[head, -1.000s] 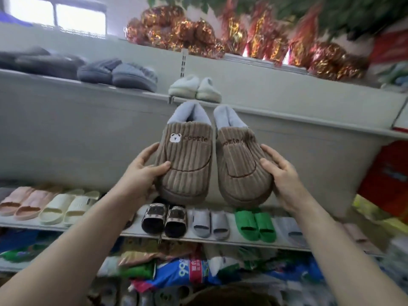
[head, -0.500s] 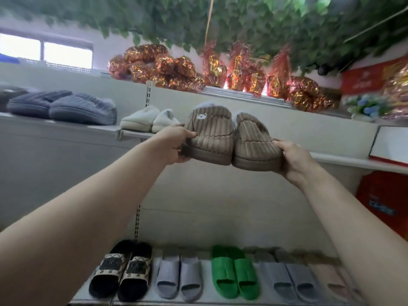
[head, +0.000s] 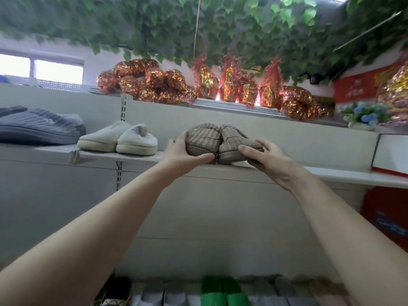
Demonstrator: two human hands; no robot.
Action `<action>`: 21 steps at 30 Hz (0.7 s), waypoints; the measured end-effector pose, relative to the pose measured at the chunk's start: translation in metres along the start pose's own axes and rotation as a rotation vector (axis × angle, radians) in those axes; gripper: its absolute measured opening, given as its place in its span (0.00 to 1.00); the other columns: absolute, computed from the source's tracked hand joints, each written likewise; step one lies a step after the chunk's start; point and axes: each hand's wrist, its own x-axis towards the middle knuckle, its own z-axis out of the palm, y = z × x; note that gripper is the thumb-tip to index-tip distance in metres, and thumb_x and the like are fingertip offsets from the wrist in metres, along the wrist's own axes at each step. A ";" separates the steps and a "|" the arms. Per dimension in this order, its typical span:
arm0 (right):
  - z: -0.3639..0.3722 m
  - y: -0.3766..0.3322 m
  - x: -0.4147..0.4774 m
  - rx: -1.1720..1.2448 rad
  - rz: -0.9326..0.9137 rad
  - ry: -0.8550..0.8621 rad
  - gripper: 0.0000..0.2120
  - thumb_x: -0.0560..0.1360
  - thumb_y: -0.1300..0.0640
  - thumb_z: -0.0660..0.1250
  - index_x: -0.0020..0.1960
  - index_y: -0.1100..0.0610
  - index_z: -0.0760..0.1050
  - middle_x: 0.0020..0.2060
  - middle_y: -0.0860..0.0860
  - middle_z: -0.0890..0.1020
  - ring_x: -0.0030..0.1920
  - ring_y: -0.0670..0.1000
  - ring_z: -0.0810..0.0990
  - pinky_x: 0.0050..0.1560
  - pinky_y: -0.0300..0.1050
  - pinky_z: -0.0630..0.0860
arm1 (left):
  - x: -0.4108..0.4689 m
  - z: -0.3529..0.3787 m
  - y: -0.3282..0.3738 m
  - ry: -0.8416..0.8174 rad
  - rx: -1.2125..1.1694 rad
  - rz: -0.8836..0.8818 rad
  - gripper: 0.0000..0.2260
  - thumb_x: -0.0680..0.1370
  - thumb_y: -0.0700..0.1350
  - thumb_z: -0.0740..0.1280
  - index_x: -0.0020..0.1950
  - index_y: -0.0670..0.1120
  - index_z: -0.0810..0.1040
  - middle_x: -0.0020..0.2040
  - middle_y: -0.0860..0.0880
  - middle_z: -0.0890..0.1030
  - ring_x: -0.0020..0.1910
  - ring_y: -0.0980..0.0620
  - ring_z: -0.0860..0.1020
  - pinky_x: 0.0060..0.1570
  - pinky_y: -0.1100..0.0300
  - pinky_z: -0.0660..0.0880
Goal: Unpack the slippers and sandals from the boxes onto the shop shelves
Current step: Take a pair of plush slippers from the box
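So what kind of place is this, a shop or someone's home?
Most likely a small footwear shop: white slippers and grey slippers sit paired on a long display shelf, brown slippers are held at its edge, and green sandals show below.

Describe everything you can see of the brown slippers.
The brown slippers are a pair, side by side and touching, of ribbed corduroy-like fabric with thick tan soles. Their toes face the camera, about level at the front edge of the shelf, right of the white slippers. The left hand grips one, the right hand the other. Details are slightly blurred.
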 end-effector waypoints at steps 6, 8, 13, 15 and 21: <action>0.014 0.016 0.021 -0.586 -0.118 0.029 0.34 0.73 0.33 0.62 0.75 0.43 0.61 0.70 0.50 0.72 0.69 0.52 0.70 0.70 0.51 0.66 | 0.013 0.020 -0.030 0.203 0.414 0.242 0.27 0.77 0.59 0.64 0.74 0.53 0.65 0.73 0.45 0.65 0.74 0.41 0.59 0.72 0.46 0.58; 0.025 0.019 0.031 -0.746 -0.215 0.046 0.26 0.79 0.47 0.58 0.76 0.45 0.59 0.73 0.55 0.68 0.72 0.55 0.66 0.71 0.49 0.62 | 0.018 0.025 -0.034 0.224 0.445 0.258 0.25 0.78 0.58 0.62 0.74 0.53 0.65 0.73 0.44 0.64 0.74 0.42 0.59 0.73 0.47 0.58; 0.047 0.026 0.046 -0.857 -0.282 0.014 0.28 0.76 0.35 0.60 0.73 0.43 0.61 0.66 0.54 0.73 0.66 0.57 0.72 0.65 0.50 0.67 | 0.029 0.025 -0.047 0.292 0.570 0.234 0.24 0.79 0.58 0.60 0.74 0.54 0.64 0.72 0.42 0.65 0.71 0.40 0.61 0.71 0.50 0.58; 0.056 0.029 0.053 -0.907 -0.332 0.038 0.29 0.74 0.34 0.63 0.71 0.44 0.62 0.62 0.53 0.75 0.62 0.57 0.74 0.61 0.50 0.70 | 0.031 0.022 -0.052 0.308 0.595 0.223 0.23 0.80 0.58 0.59 0.74 0.54 0.64 0.72 0.41 0.65 0.70 0.39 0.62 0.70 0.49 0.60; 0.069 0.033 0.059 -0.948 -0.455 0.066 0.18 0.77 0.43 0.63 0.63 0.46 0.66 0.59 0.52 0.73 0.57 0.57 0.76 0.57 0.50 0.71 | 0.031 0.018 -0.060 0.344 0.653 0.285 0.22 0.80 0.56 0.60 0.72 0.51 0.68 0.69 0.38 0.69 0.65 0.37 0.67 0.65 0.47 0.65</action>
